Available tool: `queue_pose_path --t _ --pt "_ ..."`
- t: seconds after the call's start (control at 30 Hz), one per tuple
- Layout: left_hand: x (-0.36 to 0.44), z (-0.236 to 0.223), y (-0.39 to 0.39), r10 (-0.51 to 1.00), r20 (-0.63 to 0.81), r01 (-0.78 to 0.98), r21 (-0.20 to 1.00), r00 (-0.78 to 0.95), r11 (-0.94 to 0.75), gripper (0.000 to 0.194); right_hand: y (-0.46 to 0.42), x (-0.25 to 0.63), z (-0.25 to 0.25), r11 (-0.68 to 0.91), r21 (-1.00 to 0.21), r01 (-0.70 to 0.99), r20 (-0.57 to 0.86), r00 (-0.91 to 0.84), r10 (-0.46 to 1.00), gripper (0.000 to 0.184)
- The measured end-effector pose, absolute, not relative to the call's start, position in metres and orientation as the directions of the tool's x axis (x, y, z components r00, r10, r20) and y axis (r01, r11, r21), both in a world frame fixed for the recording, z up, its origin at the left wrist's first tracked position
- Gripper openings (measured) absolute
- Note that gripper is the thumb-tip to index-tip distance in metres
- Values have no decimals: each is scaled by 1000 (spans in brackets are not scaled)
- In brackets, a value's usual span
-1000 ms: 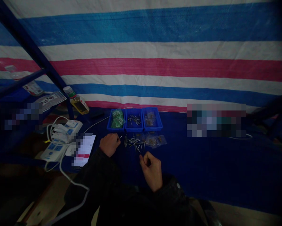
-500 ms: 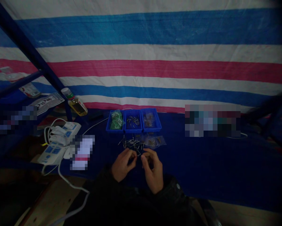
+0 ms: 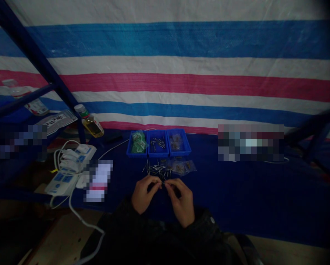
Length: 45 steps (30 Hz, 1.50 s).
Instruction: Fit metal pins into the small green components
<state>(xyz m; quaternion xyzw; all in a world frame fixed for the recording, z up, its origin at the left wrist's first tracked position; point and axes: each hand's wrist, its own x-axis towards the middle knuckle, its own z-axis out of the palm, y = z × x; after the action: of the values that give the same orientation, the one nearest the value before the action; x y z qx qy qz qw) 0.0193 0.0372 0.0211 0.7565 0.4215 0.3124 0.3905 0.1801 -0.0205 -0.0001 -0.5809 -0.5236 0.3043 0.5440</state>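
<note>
Three blue plastic trays are lined up side by side on a surface covered with navy woven sheeting, and a wall of striped woven tarpaulin in blue, white and pink bands is hung behind them. A diagonal blue metal frame tube is seen at the upper left. Green-printed packets are held in the left tray, short metal pins in the middle one, and small brownish parts in clear bags in the right one. A loose scatter of metal pins is spread on the sheeting just in front of the trays, beside a crumpled clear plastic bag. Both the left hand and the right hand are raised just below the scatter, with their fingertips brought together, and whatever is pinched there is too small to be made out. Dark sleeves are worn on both arms. White power strips and a white cable are laid to the left, near a tilted bottle of yellow liquid.
</note>
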Motion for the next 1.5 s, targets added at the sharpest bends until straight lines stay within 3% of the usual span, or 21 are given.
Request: queue_pose_path --t 0.37,0.6,0.93,1.03,1.17,1.5 --pt "18 19 39 874 116 363 878 472 -312 21 -20 180 2 122 -944 307 204 252 946 25" --pt "17 18 40 873 108 339 894 475 -294 20 -20 177 2 141 -948 285 217 255 942 13" --pt "16 17 40 870 90 372 879 485 -299 32 -21 179 3 82 -942 327 160 222 962 30" --pt "16 16 40 874 92 376 877 477 -298 33 -22 178 2 76 -955 286 147 235 961 18" --pt "16 16 40 883 104 346 894 458 -284 28 -21 178 3 135 -955 265 196 219 956 10" --pt "17 17 39 867 121 315 900 483 -302 20 -20 180 3 92 -943 319 169 225 959 23"
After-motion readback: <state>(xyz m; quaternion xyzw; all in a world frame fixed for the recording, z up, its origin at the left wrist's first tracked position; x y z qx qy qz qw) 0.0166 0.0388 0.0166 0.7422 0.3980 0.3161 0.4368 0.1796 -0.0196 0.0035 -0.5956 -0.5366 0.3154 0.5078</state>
